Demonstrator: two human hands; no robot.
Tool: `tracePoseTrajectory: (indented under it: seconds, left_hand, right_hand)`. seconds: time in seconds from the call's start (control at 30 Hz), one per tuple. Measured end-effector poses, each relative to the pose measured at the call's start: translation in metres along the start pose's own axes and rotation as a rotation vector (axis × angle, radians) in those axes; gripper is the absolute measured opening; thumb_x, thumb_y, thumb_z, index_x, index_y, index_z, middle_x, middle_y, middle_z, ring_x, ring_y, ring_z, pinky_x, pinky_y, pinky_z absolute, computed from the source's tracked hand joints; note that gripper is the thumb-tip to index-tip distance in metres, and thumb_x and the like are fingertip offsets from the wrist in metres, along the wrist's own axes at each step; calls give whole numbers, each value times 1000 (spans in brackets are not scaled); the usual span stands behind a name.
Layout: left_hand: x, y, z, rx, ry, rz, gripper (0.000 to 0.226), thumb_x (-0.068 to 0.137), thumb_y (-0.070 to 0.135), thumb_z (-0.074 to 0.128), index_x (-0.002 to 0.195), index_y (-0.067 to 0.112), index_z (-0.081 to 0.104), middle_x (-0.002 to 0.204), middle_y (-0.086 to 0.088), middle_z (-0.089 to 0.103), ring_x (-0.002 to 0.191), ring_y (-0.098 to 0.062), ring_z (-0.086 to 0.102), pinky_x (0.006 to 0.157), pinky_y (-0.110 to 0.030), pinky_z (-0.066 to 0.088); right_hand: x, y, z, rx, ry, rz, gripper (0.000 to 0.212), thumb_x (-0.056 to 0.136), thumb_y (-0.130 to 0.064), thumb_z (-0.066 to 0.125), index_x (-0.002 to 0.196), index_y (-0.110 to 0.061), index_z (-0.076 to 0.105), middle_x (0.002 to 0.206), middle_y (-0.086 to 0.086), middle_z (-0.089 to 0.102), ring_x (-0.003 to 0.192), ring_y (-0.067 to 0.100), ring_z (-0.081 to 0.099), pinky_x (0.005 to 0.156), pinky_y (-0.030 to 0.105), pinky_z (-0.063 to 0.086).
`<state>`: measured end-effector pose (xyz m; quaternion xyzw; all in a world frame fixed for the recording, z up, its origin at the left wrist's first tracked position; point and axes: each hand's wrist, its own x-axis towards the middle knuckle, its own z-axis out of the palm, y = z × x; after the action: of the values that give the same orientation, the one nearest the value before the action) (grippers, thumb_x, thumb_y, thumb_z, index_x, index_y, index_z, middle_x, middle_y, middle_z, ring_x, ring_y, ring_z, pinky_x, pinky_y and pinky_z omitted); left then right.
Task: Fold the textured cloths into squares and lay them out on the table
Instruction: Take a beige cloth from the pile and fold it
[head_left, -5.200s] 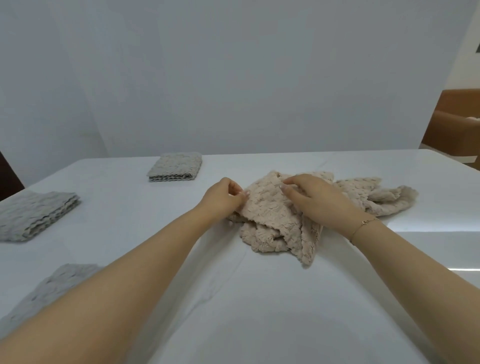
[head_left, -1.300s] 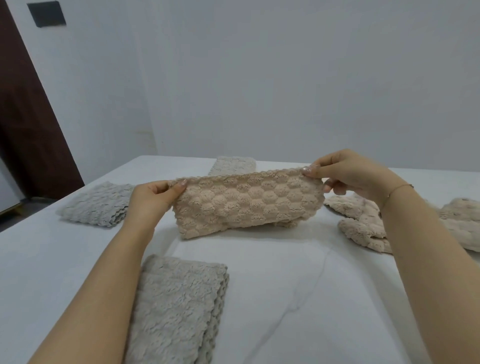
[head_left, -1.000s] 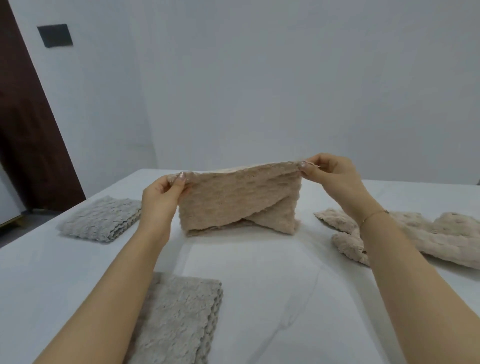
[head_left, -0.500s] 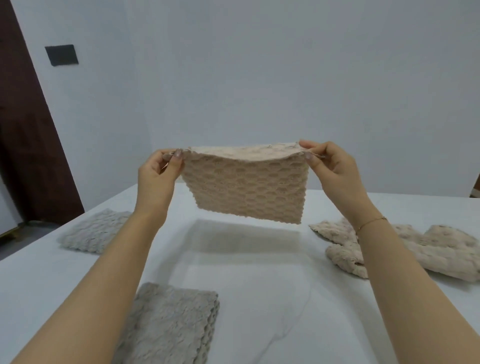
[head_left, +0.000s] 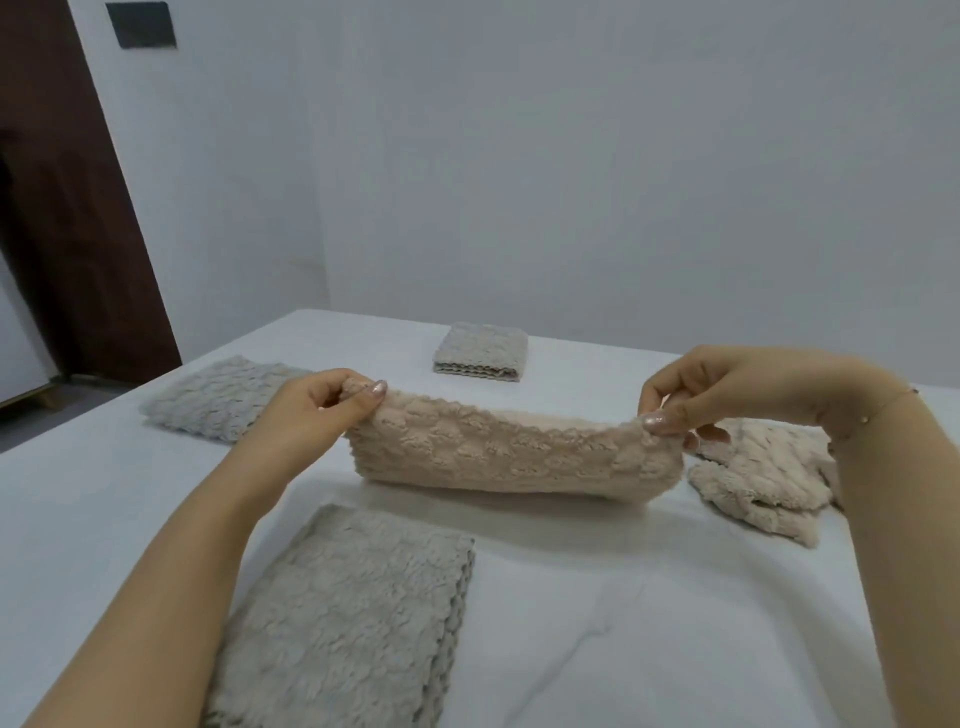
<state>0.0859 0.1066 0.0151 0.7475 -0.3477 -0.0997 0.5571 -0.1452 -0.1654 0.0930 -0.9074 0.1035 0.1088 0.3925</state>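
A beige textured cloth (head_left: 511, 457) is stretched between my hands, its lower fold resting on the white table (head_left: 649, 623). My left hand (head_left: 324, 415) pinches its upper left corner and my right hand (head_left: 727, 389) pinches its upper right corner. Three grey folded cloths lie on the table: one near me (head_left: 353, 618), one at the left (head_left: 223, 397), one at the back (head_left: 480, 351). A loose heap of beige cloths (head_left: 763, 478) lies at the right, partly behind my right arm.
A dark brown door (head_left: 67, 208) stands at the left beyond the table edge. A pale wall (head_left: 571, 156) runs behind the table. A bracelet circles my right wrist (head_left: 878, 410).
The beige cloth hung in the air half a second ago; my hands have lowered it so its bottom now rests on the table, doubled over. The camera has tilted down.
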Motion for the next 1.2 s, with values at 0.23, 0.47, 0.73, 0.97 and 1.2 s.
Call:
tracePoseTrajectory:
  seconds: [0.23, 0.47, 0.73, 0.97, 1.2]
  left_hand:
    - [0, -5, 0, 102, -150, -97, 41, 92, 31, 58, 52, 25, 53, 61, 9, 49, 64, -7, 48, 78, -24, 36]
    - [25, 1, 24, 470, 8, -99, 22, 91, 28, 57, 77, 14, 65, 74, -4, 65, 74, -21, 59, 62, -26, 39]
    - [112, -17, 62, 601, -33, -238, 17, 90, 19, 55, 76, 9, 54, 79, -10, 53, 72, -23, 46, 65, -28, 35]
    - [97, -61, 81, 465, 136, -149, 27, 92, 30, 52, 72, 12, 54, 67, -7, 66, 56, -27, 59, 62, -34, 52]
    - [104, -76, 82, 551, 146, -35, 26, 95, 39, 47, 75, 22, 49, 70, -1, 60, 61, -24, 56, 61, -32, 48]
  right_hand:
    - [10, 12, 2, -20, -86, 52, 16, 89, -16, 61, 75, -14, 67, 66, 1, 63, 58, 7, 53, 58, 24, 37]
    - [38, 41, 5, 16, 233, 187, 19, 88, -25, 65, 76, -11, 66, 66, -2, 63, 62, 9, 57, 55, 22, 42]
    - [84, 65, 29, -109, 528, 356, 28, 92, -21, 56, 66, -9, 56, 66, 3, 58, 63, 14, 55, 52, 24, 46]
    - [108, 87, 38, -1, 785, 341, 16, 85, -16, 53, 71, -9, 49, 66, 11, 48, 59, 21, 41, 54, 26, 33]
    - [117, 104, 47, -53, 918, 304, 19, 84, -13, 51, 65, -8, 49, 62, 11, 57, 49, 18, 47, 51, 27, 38]
